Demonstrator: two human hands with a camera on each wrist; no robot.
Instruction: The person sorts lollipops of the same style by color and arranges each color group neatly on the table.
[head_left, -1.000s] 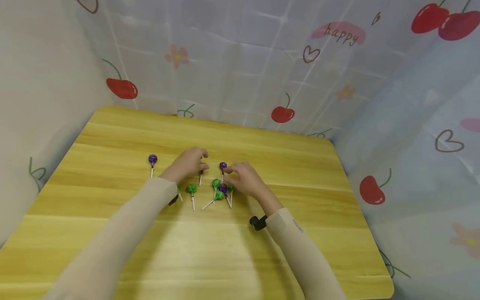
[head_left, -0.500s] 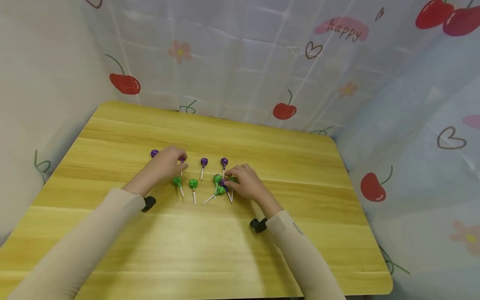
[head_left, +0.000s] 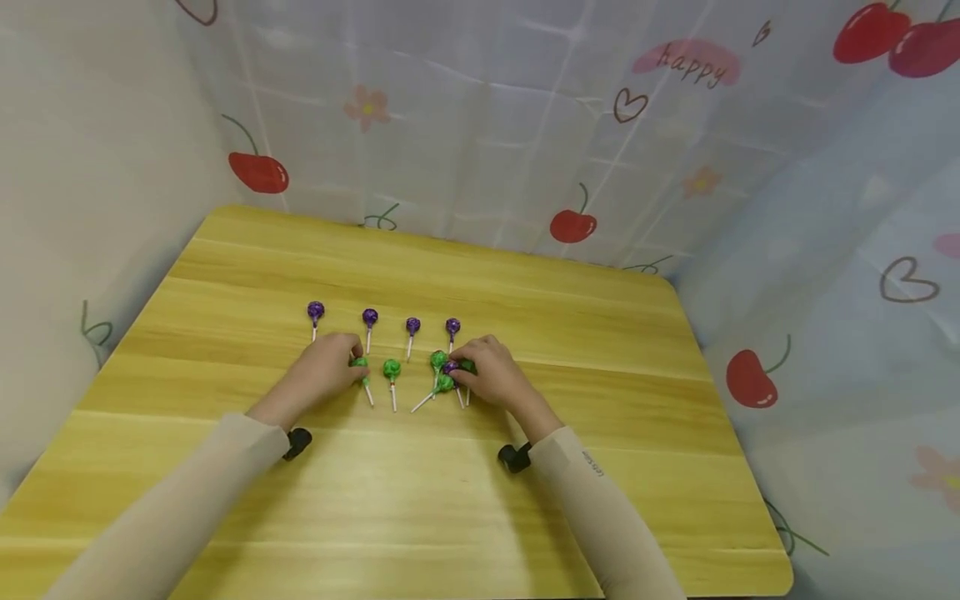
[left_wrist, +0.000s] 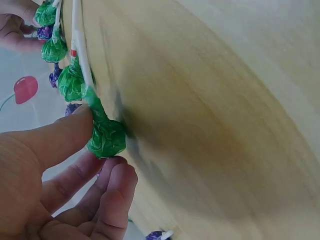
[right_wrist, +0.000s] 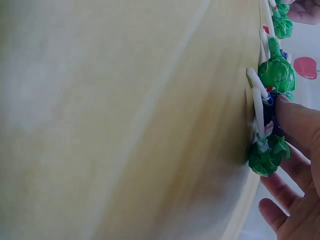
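Observation:
My left hand (head_left: 318,368) pinches the head of a green-wrapped lollipop (left_wrist: 107,137) between thumb and fingers; its white stick points toward me. Just right of it lies another green lollipop (head_left: 392,368). My right hand (head_left: 491,372) is at a small pile and holds a purple lollipop (right_wrist: 270,111), thumb on its wrapper. Crossing around that one are green lollipops (head_left: 438,359), one of them (right_wrist: 267,157) partly hidden by the right fingers in the head view. Behind the hands runs a row of several purple lollipops (head_left: 370,317), sticks toward me.
Everything lies on a yellow wood-grain table (head_left: 420,517) with rounded corners. A white curtain (head_left: 465,125) printed with cherries hangs along its back and right, and a pale wall (head_left: 90,167) stands at left. Black wrist cameras (head_left: 514,457) sit under both forearms.
The left hand let go of a purple lollipop in the back row after moving left, then came forward to the green lollipop. The right hand has stayed at the pile, its fingers on the purple lollipop.

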